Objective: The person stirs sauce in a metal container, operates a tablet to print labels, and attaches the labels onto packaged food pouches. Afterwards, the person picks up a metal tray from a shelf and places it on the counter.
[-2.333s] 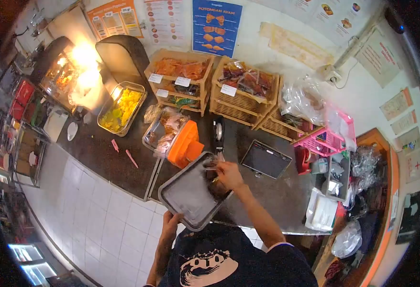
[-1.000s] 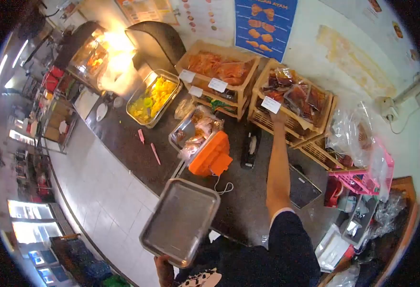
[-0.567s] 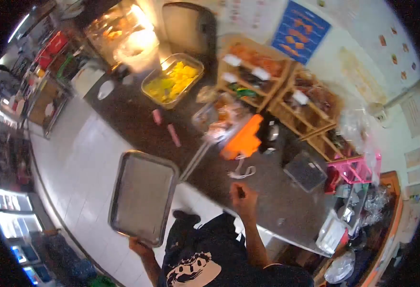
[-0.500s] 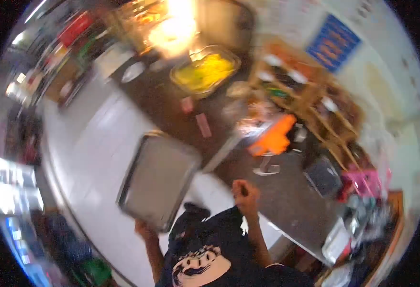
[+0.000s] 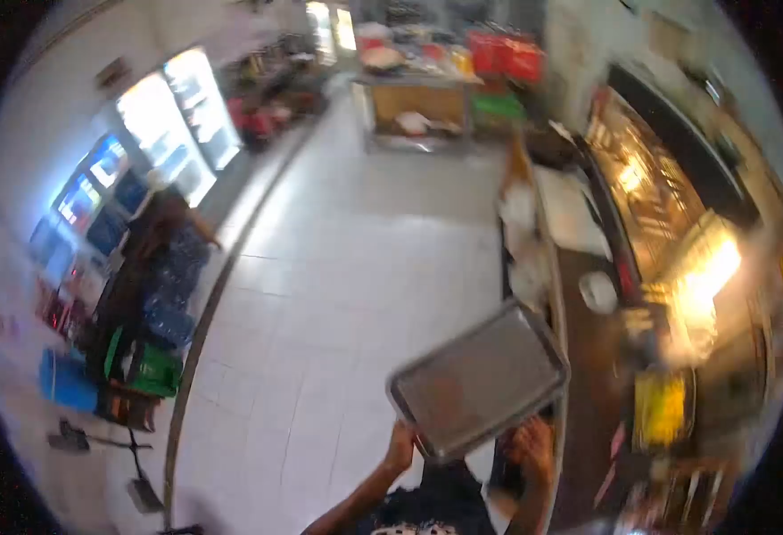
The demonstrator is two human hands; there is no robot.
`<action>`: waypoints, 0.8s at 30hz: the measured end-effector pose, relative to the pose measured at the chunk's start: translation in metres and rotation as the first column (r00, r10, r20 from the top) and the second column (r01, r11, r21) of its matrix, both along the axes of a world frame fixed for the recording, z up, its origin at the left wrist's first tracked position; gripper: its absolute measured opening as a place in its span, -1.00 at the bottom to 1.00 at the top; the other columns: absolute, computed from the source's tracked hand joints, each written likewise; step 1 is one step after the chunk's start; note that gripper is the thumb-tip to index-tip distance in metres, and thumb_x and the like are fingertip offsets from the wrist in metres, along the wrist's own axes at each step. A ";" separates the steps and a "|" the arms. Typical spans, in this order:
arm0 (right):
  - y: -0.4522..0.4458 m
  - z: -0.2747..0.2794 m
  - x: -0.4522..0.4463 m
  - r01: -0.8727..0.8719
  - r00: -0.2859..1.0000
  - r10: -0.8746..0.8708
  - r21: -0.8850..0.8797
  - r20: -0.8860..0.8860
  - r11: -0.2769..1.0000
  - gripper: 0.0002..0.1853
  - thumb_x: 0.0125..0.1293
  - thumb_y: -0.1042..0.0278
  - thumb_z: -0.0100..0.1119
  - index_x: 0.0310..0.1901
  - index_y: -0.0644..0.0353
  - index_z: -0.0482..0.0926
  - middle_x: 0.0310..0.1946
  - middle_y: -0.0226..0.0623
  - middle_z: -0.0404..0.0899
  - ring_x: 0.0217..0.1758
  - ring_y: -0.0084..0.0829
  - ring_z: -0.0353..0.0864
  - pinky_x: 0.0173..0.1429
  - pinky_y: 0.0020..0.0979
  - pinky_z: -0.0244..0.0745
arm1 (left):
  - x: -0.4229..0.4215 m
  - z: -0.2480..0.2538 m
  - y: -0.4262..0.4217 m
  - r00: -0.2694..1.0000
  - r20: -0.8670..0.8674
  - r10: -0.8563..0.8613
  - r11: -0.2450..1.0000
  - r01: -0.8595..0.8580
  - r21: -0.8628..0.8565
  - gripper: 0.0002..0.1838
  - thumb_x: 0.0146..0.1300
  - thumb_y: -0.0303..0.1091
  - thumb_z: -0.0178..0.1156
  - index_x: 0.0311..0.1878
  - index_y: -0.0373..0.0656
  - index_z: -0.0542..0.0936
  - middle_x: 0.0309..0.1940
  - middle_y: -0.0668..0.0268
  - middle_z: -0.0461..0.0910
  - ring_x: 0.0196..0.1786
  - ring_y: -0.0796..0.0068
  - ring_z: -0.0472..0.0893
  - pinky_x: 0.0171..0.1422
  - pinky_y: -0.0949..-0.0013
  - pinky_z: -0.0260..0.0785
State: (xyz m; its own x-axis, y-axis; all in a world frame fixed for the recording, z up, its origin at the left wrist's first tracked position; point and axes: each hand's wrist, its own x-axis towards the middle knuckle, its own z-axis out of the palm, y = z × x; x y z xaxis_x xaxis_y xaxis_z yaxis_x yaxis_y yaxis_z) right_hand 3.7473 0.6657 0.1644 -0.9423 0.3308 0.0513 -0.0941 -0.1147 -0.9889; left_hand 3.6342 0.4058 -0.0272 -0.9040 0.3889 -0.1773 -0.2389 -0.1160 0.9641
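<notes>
A grey rectangular metal tray (image 5: 481, 379) is tilted in front of my body, with nothing visible on its flat inside. My left hand (image 5: 400, 448) grips the tray at its lower left corner. Close below the tray's lower right edge is my right hand (image 5: 532, 448), its fingers curled. Blur hides what those fingers hold, if anything, and whether they touch the tray.
The dark counter (image 5: 588, 383) runs along the right, bearing a white dish (image 5: 597, 292), a container of yellow food (image 5: 663, 408) and a brightly lit display case (image 5: 646, 169). White tiled floor (image 5: 347, 259) lies ahead. Glass-door fridges (image 5: 168, 120) and green crates (image 5: 155, 366) line the left.
The view has swung left from the counter and baskets to the aisle. My right hand, earlier reaching to a basket and then held apart from the tray, is now close to the tray's edge.
</notes>
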 end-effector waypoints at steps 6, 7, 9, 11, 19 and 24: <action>-0.029 -0.075 -0.340 -0.226 0.842 0.265 -0.138 0.469 0.964 -0.55 0.29 0.30 0.29 0.11 0.42 0.50 -0.25 -0.16 0.65 -0.21 -0.38 0.65 -0.15 -0.31 0.57 | -0.239 0.057 0.002 0.971 0.229 0.073 0.971 -0.121 0.206 -0.68 0.27 -0.56 0.18 0.10 -0.30 0.56 0.08 0.08 0.56 0.10 0.19 0.59 0.21 0.14 0.47; -0.036 -0.026 -0.408 -0.374 0.789 0.422 -0.196 0.447 0.906 -0.53 0.31 0.32 0.26 0.16 0.44 0.46 -0.14 -0.13 0.64 -0.12 -0.37 0.63 -0.01 -0.32 0.52 | -0.280 0.095 -0.005 0.937 0.323 0.135 0.940 -0.224 0.257 -0.68 0.25 -0.58 0.19 0.10 -0.27 0.57 0.09 0.09 0.56 0.11 0.19 0.58 0.21 0.12 0.48; -0.057 0.016 -0.523 -0.531 0.696 0.587 -0.254 0.413 0.808 -0.52 0.34 0.34 0.22 0.21 0.45 0.43 -0.02 -0.10 0.63 -0.04 -0.36 0.61 0.12 -0.32 0.47 | -0.355 0.122 -0.029 0.896 0.381 0.229 0.822 -0.388 0.418 -0.66 0.25 -0.59 0.18 0.11 -0.24 0.56 0.12 0.12 0.56 0.13 0.20 0.57 0.22 0.09 0.48; -0.067 0.017 -0.652 -0.678 0.668 0.693 -0.164 0.271 0.717 -0.63 0.35 0.15 0.21 -0.09 0.37 0.57 -0.29 -0.35 0.61 -0.28 -0.53 0.51 -0.19 -0.50 0.42 | -0.433 0.137 -0.050 0.774 0.553 0.307 0.572 -0.615 0.543 -0.62 0.28 -0.52 0.17 0.18 -0.22 0.50 0.16 0.13 0.54 0.18 0.20 0.54 0.25 0.08 0.45; -0.104 -0.053 -1.077 -0.889 0.355 0.716 -0.021 0.601 0.458 -0.61 0.35 0.05 0.25 -0.15 0.30 0.63 -0.41 -0.49 0.55 -0.32 -0.60 0.47 -0.25 -0.49 0.37 | -0.803 0.114 -0.084 0.619 0.312 0.721 0.686 -0.702 -0.191 -0.42 0.33 0.06 0.19 0.20 -0.24 0.51 -0.08 0.21 0.62 -0.08 0.35 0.58 -0.07 0.24 0.51; -0.075 -0.056 -1.267 -0.601 0.618 0.604 -0.193 0.502 0.776 -0.60 0.40 0.15 0.19 0.06 0.35 0.58 -0.26 -0.25 0.67 -0.32 -0.49 0.62 -0.25 -0.44 0.56 | -1.106 0.138 -0.076 0.611 0.378 0.696 0.703 -0.687 -0.184 -0.56 0.42 -0.31 0.08 0.28 -0.32 0.40 0.02 0.16 0.58 0.10 0.28 0.54 0.18 0.23 0.38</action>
